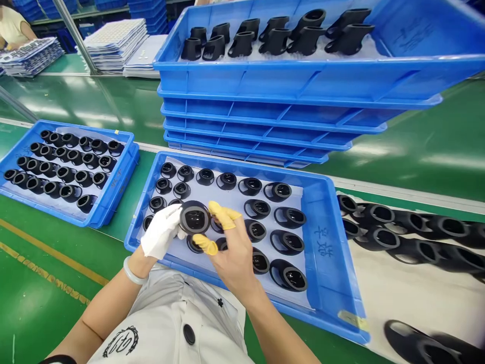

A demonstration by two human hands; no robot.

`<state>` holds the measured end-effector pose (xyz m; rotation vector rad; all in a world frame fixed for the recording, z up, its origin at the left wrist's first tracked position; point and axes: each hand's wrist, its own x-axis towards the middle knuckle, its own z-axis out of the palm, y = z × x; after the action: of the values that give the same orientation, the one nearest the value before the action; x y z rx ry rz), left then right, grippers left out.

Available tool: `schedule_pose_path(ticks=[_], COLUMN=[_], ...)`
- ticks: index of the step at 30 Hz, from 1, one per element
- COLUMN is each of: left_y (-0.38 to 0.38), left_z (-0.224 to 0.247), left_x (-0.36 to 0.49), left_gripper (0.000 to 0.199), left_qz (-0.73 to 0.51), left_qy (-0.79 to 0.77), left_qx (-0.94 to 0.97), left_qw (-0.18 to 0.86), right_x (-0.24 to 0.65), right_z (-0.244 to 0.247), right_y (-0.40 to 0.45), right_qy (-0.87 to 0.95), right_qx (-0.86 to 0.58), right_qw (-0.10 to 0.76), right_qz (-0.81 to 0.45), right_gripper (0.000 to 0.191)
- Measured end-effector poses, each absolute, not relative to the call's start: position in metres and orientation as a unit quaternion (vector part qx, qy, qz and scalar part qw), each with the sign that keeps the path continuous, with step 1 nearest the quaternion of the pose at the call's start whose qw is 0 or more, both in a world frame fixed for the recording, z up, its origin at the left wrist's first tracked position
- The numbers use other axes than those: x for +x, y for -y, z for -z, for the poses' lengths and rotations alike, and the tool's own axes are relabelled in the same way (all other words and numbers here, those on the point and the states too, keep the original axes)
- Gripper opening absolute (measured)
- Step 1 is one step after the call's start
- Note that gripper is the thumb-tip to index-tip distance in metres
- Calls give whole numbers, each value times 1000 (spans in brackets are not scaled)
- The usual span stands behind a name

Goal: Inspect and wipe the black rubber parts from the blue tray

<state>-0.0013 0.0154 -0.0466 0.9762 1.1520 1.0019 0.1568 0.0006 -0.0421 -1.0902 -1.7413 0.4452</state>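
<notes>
My left hand [161, 230], in a white glove, and my right hand [231, 247], with yellow finger cots, hold a round black moulded part [194, 217] by its rim above a blue plastic tray [322, 192]. The part's open end faces up toward me. Rows of similar black parts [257, 209] stand on a pale sheet in that tray, and my hands hide several of them. A pale green bangle [134, 270] circles my left wrist.
A second blue tray [76, 127] of black parts lies to the left. A tall stack of blue trays [265, 111] rises ahead, topped with black spouted parts [276, 38]. More black parts [409, 232] lie on a white sheet at right. A person [11, 25] sits far left.
</notes>
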Motion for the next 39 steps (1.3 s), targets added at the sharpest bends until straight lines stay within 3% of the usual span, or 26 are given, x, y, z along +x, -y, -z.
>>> schedule_pose_path(ticks=[4,7,11,17,23,27,32,39], left_y=[-12,-11,-9,1,4,0,-4,-3], left_z=[31,23,20,10,4,9,10,18], left_x=[-5,-5,-3,-8,-20,-18,-10,-7], left_gripper=[24,20,23,22,26,27,39,42], left_qz=[-457,-454,-445,-449,-440,-450,-402,-417], left_qy=[-474,-482,-490,-529,-459,-516,-521,-460], left_qx=[382,368,377,514,668,568,473,505], left_qw=[649,652,648,504,386,456,586,600], right_x=[158,159,157,158,160,158,155,147], right_z=[37,36,35,40,38,29,14,11], right_y=[6,9,11,5,4,12,21,21], right_qy=[619,551,483,425,444,513,549,470], right_qx=[-485,-490,-469,-407,-355,-367,-339,-333], right_qw=[525,484,474,451,478,504,478,492], right_qz=[-325,-471,-568,-672,-670,-590,-596,-653], right_gripper=[34,37,47,49,46,40,23,27])
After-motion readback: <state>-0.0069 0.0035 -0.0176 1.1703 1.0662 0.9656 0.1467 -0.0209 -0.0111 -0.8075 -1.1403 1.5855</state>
